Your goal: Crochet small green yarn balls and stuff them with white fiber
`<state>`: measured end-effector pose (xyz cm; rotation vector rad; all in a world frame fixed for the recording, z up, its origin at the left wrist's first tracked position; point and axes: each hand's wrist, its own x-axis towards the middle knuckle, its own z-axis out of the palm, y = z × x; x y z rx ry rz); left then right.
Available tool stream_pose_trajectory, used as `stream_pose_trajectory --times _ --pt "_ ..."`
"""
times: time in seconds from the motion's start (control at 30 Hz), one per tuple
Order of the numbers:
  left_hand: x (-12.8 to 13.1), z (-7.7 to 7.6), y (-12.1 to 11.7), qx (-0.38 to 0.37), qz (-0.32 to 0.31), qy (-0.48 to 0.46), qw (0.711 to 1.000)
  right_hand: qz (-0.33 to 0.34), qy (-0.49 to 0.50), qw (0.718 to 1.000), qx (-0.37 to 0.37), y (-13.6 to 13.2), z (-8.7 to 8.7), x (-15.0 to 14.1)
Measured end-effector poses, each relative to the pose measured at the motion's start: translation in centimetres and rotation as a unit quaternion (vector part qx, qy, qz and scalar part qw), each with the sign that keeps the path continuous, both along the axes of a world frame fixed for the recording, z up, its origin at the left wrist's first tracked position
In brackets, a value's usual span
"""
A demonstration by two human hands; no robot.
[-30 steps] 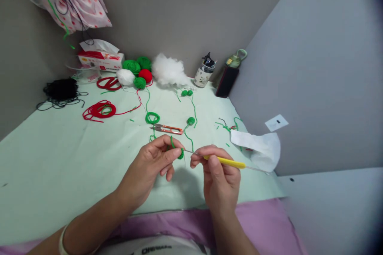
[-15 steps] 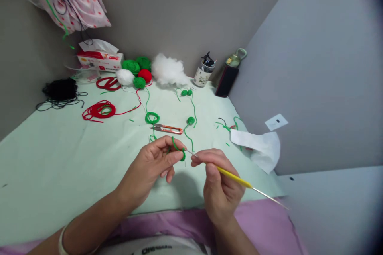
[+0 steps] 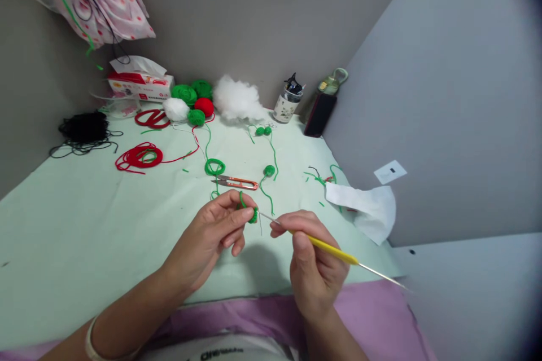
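Between thumb and forefinger, my left hand (image 3: 218, 228) pinches a small green crochet piece (image 3: 254, 216), and green yarn (image 3: 241, 198) runs over the forefinger. My right hand (image 3: 315, 265) is closed round a crochet hook with a yellow handle (image 3: 332, 249). The hook's thin metal tip points left and meets the edge of the green piece; whether it sits inside a stitch is too small to tell. A thin thread hangs below the piece. Just beyond my hands lie orange thread snips (image 3: 237, 183), a loop of green yarn (image 3: 215, 167) and a small green ball (image 3: 269, 171) with a tail.
At the back stand a tissue box (image 3: 141, 86), yarn balls (image 3: 204, 107), white stuffing (image 3: 239, 98), a pen jar (image 3: 285, 104) and a phone (image 3: 320, 115) against a bottle. Red scissors (image 3: 152, 119), red yarn (image 3: 139, 155) and black yarn (image 3: 87, 127) lie left. White cloth (image 3: 368, 208) lies right.
The hook's rear end has swung down and toward me, so it slants more steeply than a second ago. The green piece has turned slightly in my left fingers.
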<state>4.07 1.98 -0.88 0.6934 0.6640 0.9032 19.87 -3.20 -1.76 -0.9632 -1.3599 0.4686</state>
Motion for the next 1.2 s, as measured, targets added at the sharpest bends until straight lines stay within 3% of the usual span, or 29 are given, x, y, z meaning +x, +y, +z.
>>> stream_pose_trajectory --times 0.5,0.87,1.2 --pt "0.1 0.2 -0.2 0.005 0.005 0.016 1.000 -0.004 -0.024 0.999 -0.021 -0.2 -0.1 0.2" --pt "0.2 -0.2 -0.4 0.062 0.024 0.082 0.994 0.009 -0.067 0.998 -0.016 -0.3 -0.3 0.6" --pt "0.5 0.1 -0.4 0.066 -0.001 0.086 0.994 0.023 -0.014 1.000 -0.006 0.3 -1.0 0.0"
